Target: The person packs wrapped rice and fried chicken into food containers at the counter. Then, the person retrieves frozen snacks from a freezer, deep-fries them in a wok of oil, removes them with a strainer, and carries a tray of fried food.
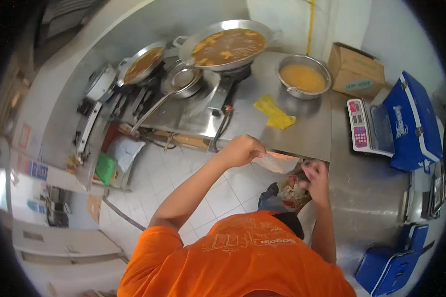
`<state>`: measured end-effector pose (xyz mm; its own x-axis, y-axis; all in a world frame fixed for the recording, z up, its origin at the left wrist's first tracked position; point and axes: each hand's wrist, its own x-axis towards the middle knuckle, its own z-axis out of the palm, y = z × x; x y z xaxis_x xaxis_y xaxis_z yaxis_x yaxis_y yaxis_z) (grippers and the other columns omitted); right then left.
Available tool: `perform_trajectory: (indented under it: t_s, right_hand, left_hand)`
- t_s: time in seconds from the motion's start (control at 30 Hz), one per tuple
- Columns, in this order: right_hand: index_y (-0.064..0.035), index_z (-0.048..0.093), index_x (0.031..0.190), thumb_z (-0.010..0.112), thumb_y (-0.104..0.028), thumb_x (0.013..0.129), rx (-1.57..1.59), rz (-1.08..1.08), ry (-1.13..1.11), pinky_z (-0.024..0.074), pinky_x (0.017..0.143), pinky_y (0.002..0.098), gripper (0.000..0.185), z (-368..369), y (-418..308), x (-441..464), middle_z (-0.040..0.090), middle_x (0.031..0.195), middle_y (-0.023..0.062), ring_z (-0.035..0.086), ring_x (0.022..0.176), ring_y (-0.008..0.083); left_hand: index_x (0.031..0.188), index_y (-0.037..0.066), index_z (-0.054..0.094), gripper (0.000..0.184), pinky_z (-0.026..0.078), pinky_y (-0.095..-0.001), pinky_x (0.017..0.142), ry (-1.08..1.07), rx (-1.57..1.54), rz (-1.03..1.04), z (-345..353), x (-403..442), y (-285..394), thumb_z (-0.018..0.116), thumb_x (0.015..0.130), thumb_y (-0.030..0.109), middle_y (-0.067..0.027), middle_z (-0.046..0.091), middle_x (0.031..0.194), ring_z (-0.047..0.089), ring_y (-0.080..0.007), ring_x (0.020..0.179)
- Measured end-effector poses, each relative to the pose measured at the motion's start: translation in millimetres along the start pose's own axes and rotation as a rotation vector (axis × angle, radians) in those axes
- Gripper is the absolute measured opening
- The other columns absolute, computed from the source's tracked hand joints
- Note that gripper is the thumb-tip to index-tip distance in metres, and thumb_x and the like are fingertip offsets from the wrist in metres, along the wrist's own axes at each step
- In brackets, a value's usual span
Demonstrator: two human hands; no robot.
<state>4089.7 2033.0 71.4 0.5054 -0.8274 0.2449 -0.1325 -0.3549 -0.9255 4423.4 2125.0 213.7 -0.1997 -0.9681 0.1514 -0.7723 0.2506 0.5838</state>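
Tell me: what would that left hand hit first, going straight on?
Perhaps the yellow cloth-like piece, though depth is unclear; the left hand might catch the steel counter first.

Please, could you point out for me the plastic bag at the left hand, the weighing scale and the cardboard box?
Plastic bag [277, 162]: head view, on its hanging body.
Weighing scale [361, 130]: head view, on its control panel.
Cardboard box [357, 70]: head view, on its front face.

Kitchen, looking down: orange shirt [233, 252] fills lower middle. Left hand [244, 150] pinches pale plastic bag [276, 163]; right hand [315, 180], blurred, just beside bag's other end. Beyond, on steel counter [359, 210]: yellow cloth [275, 112], bowl [302, 59] of orange liquid [303, 78]. Further left, wide pan [218, 28] of brown broth [230, 47]. At right, scale [359, 133] beside blue cooler [418, 126].
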Motion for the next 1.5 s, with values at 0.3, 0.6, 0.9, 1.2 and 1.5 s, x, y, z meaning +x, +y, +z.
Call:
perform_trajectory:
  t_s: [0.3, 0.6, 0.9, 1.2, 1.5]
  right_hand:
    - [-0.0038, 0.051, 0.126, 0.072, 0.011, 0.081, 0.339, 0.327, -0.031, 0.0528, 0.077, 0.0272, 0.052, 49.4, 23.8, 171.6, 0.063, 0.116, 0.0064, 0.064, 0.091, 0.0135]
    - [-0.0075, 0.07, 0.115, 0.087, -0.018, 0.075, -0.375, 0.403, -0.168, 0.0506, 0.076, 0.0324, 0.045, -97.4, 12.2, 194.0, 0.064, 0.087, 0.003, 0.063, 0.088, 0.0183]
    - [-0.0085, 0.07, 0.115, 0.09, -0.038, 0.063, -0.683, -0.05, -0.56, 0.0508, 0.081, 0.0459, 0.064, -116.4, 37.2, 232.5, 0.068, 0.092, 0.0113, 0.065, 0.092, 0.034]
    - [-0.0032, 0.076, 0.113, 0.09, -0.032, 0.064, -0.434, 0.252, -0.688, 0.048, 0.061, 0.041, 0.059, -116.8, 14.0, 246.1, 0.06, 0.071, 0.0107, 0.061, 0.065, 0.025]
    - [-0.0029, 0.076, 0.099, 0.092, -0.041, 0.065, -0.529, 0.222, -0.765, 0.0512, 0.064, 0.0445, 0.054, -110.6, 16.6, 261.8, 0.067, 0.071, 0.0159, 0.065, 0.066, 0.0321]
  left_hand:
    - [0.095, 0.008, 0.075, 0.012, 0.055, -0.0429, 0.078, 0.097, 0.308, 0.059, 34.7, 139.2, -66.3, 0.073, 0.084, 0.012, -0.0156, 0.073, 0.094, 0.071, -0.0347, 0.089]
    - [0.097, 0.009, 0.073, 0.012, 0.054, -0.0487, 0.078, -0.107, 0.009, 0.101, 80.7, 237.0, -104.7, 0.068, 0.088, 0.013, -0.02, 0.072, 0.094, 0.068, -0.0412, 0.089]
    - [0.089, 0.004, 0.07, 0.01, 0.052, -0.0488, 0.073, -0.304, -0.059, 0.364, 90.9, 283.3, -94.1, 0.071, 0.086, 0.014, -0.0175, 0.068, 0.085, 0.066, -0.0408, 0.082]
    - [0.087, 0.001, 0.07, 0.007, 0.052, -0.0459, 0.07, -0.355, -0.165, 0.473, 99.5, 306.3, -75.0, 0.069, 0.087, 0.009, -0.0151, 0.067, 0.083, 0.066, -0.0373, 0.079]
    - [0.091, 0.002, 0.073, 0.008, 0.054, -0.0426, 0.071, -0.331, -0.204, 0.483, 107.7, 319.4, -71.4, 0.068, 0.084, 0.004, -0.0152, 0.071, 0.085, 0.068, -0.0354, 0.078]
